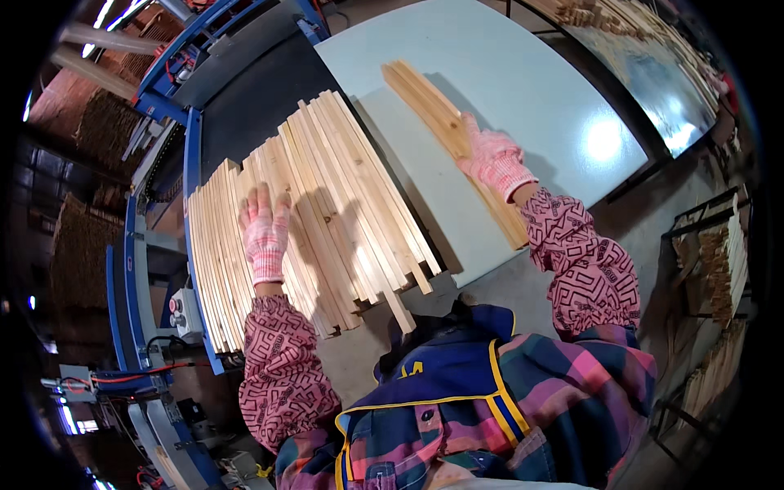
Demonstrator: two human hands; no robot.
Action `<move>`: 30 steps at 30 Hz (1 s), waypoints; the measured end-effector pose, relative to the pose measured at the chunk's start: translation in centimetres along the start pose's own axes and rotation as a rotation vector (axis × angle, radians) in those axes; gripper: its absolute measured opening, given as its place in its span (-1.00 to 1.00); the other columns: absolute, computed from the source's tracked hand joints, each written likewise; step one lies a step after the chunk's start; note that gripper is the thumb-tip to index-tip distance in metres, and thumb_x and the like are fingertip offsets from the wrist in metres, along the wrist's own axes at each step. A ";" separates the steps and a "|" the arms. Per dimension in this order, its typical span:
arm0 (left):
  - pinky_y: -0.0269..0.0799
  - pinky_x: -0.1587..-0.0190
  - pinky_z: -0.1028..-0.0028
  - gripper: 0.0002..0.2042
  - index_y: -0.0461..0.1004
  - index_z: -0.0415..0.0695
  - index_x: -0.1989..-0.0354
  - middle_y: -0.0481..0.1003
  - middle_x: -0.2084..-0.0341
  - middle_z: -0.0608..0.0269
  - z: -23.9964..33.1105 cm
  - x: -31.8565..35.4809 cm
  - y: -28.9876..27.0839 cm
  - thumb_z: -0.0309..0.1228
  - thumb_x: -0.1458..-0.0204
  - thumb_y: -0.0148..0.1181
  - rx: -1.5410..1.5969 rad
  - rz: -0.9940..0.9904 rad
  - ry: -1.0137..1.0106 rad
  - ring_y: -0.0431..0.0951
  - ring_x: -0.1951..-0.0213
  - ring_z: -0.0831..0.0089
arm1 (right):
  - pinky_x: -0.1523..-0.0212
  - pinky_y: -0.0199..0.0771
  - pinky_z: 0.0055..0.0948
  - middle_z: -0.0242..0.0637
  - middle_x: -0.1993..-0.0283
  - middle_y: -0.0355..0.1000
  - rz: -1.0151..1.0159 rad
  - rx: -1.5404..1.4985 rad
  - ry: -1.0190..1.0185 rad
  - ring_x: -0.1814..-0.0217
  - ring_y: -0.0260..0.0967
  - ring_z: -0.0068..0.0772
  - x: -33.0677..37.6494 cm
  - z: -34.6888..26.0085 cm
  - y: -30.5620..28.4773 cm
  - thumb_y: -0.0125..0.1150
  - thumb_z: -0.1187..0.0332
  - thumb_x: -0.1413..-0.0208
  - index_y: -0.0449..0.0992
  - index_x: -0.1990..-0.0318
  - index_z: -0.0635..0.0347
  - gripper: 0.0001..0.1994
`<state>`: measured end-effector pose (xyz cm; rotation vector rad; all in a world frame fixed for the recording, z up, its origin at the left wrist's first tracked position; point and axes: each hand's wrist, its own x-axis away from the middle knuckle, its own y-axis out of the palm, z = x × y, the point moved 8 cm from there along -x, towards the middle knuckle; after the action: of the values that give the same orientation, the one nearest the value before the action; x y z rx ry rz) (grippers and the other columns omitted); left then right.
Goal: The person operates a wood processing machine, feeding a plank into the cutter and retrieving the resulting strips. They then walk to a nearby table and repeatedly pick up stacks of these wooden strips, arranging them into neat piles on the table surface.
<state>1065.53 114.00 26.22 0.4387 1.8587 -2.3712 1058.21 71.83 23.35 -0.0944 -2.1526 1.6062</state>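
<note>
A broad row of pale wooden strips (322, 147) lies side by side on the black machine bed, with uneven near ends. Over the left part of this row, my left hand (266, 237) is open, its gloved fingers stretched out flat. Whether it presses on the wood or hovers just above, I cannot tell. A few more wooden strips (425, 102) lie lengthwise together on the pale table to the right. My right hand (495, 159), in a pink and white knitted glove, is closed around their right side near the middle. Some of its fingers are hidden.
The pale glossy table (539, 90) adjoins the black bed (261, 90). Blue machine framing (193, 151) runs along the left, with a grey button box (184, 314) beside it. Racks of stacked wood (714, 269) stand to the right.
</note>
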 end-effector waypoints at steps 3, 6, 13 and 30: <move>-0.31 -0.41 0.08 -0.30 0.09 -0.05 -0.36 0.05 -0.37 0.04 -0.8 1.0 5.4 0.14 -0.14 -0.12 -0.184 -0.066 -0.011 -0.08 -0.41 0.07 | 0.00 0.47 -0.12 -0.07 -0.19 0.33 -0.025 0.024 0.023 -0.17 0.37 -0.07 1.0 -0.8 1.2 0.09 -0.02 -0.09 -0.21 -0.45 -0.10 -0.16; -0.25 -0.38 0.03 -0.26 0.09 -0.09 -0.34 0.07 -0.34 -0.02 4.2 1.4 4.8 0.18 -0.10 -0.11 -0.175 -0.241 0.004 -0.05 -0.39 0.04 | 0.00 0.46 -0.08 -0.04 -0.14 0.37 0.054 0.011 0.005 -0.12 0.39 0.01 0.4 -0.7 1.6 0.11 -0.01 -0.08 -0.13 -0.43 -0.10 -0.19; -0.31 -0.41 0.06 -0.26 0.08 -0.08 -0.35 0.05 -0.36 0.01 0.3 3.7 3.5 0.18 -0.11 -0.13 -0.074 -0.106 0.038 -0.09 -0.41 0.03 | -0.03 0.41 0.00 0.05 -0.05 0.43 0.134 -0.032 -0.027 -0.06 0.41 0.14 1.9 -3.0 0.6 0.19 0.04 0.01 0.01 -0.34 -0.03 -0.23; 0.17 -0.20 0.27 -0.66 0.42 0.02 -0.04 0.45 0.00 0.31 -35.5 16.1 -15.7 -0.21 -0.09 0.05 -0.641 0.489 -0.459 0.30 -0.11 0.22 | -0.08 0.38 -0.12 0.19 -0.09 0.39 0.207 0.059 -0.008 -0.11 0.38 0.18 0.5 -0.1 3.2 0.28 0.07 -0.01 -0.20 -0.46 -0.19 -0.08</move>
<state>1052.04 153.69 28.66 0.2158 1.8698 -1.3306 1057.15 73.12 20.53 -0.3019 -2.1583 1.7852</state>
